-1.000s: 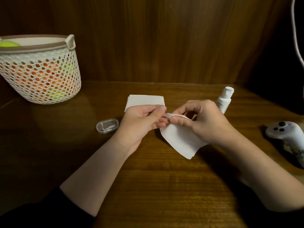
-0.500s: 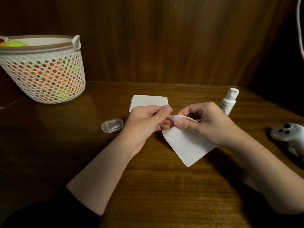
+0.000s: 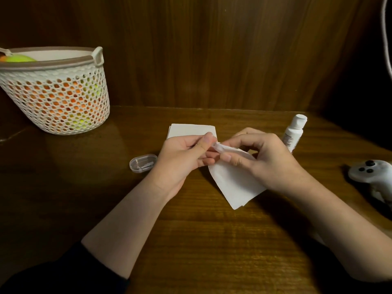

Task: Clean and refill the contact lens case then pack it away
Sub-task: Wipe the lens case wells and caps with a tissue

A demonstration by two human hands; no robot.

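Both hands mid-bench: left hand (image 3: 182, 158) curled, pinching sth small, prob the lens case, hidden by fingers; right hand (image 3: 263, 160) pinches white tissue (image 3: 235, 183) against it. Clear lidded box (image 3: 143, 162) just left, contents unclear. Solution bottle (image 3: 294, 132) upright, capped. Mesh basket (image 3: 55, 98) far left w/ orange/green balls.

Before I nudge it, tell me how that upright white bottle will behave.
The white bottle stands tall and narrow on the table, so a push near its cap would probably tip it. It looks like small, light plastic, likely to slide easily. Once down, its rounded body may roll.
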